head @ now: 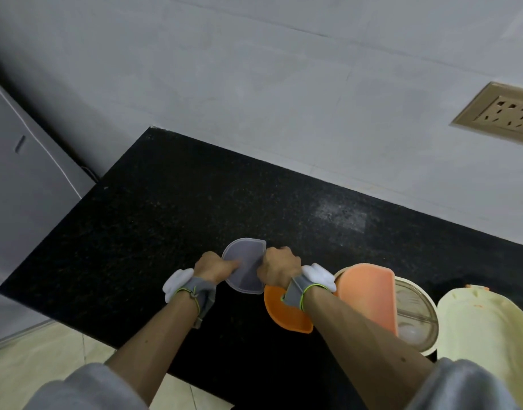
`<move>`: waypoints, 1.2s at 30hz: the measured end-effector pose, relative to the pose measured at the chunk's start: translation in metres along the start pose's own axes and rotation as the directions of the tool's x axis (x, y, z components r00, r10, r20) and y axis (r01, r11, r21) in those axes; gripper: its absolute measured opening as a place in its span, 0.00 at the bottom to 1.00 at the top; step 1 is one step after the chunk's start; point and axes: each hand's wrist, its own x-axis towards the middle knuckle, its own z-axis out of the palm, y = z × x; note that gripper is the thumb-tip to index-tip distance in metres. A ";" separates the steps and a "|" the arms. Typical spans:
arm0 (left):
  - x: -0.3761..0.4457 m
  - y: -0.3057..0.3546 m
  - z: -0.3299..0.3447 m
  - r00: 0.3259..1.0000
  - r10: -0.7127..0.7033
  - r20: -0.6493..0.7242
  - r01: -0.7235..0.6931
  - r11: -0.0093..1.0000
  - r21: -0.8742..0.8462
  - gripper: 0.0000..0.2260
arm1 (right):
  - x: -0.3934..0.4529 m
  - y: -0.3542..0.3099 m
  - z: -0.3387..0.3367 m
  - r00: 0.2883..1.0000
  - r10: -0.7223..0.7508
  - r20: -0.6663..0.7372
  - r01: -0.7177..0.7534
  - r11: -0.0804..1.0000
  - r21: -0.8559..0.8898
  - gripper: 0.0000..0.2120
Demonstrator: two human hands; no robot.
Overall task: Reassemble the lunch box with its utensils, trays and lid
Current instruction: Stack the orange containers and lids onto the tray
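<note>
Tabletop (165,217): black, with all the things set near its front edge.
Cream lid (485,329): laid at the far right, not yet put on.
Lunch box (417,315): round and open, just beside the cream lid.
Orange tray (369,294): stood tilted in the lunch box.
Grey tray (245,261): held low over the tabletop, left of the box.
Right hand (279,269): grip curled round the grey tray's right edge.
Left hand (213,266): grip pinched on its left edge, one finger laid on top.
Best way: the tray was best held level, lined up with its straight side and pressed down softly.

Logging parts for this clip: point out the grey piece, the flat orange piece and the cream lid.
grey piece (247,272): head view, bare centre.
flat orange piece (284,315): head view, lower left part.
cream lid (485,329): head view, centre.
</note>
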 end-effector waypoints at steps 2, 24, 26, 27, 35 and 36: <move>-0.001 0.000 -0.002 0.999 0.043 0.007 -0.043 0.999 -0.021 0.21 | 0.000 0.001 -0.001 1.000 -0.004 0.021 0.004 1.000 0.006 0.21; -0.054 0.048 -0.009 0.701 0.706 -0.097 -0.696 0.648 -0.309 0.12 | -0.030 0.058 -0.082 0.987 0.155 -0.053 0.006 0.292 0.956 0.29; -0.056 0.048 -0.007 0.698 0.714 -0.052 -0.696 0.660 -0.285 0.17 | -0.040 0.061 -0.083 0.989 0.141 -0.042 -0.012 0.361 0.932 0.14; -0.056 0.048 -0.005 0.693 0.720 -0.032 -0.702 0.664 -0.259 0.20 | -0.043 0.062 -0.082 0.989 0.141 -0.051 -0.010 0.402 0.916 0.11; -0.065 0.065 0.014 0.884 0.461 -0.076 -0.453 0.804 -0.386 0.11 | -0.049 0.074 -0.073 0.968 0.226 -0.108 -0.021 0.504 0.863 0.12; -0.068 0.066 0.014 0.897 0.440 -0.049 -0.426 0.829 -0.362 0.11 | -0.052 0.075 -0.074 0.972 0.213 -0.098 -0.023 0.503 0.864 0.12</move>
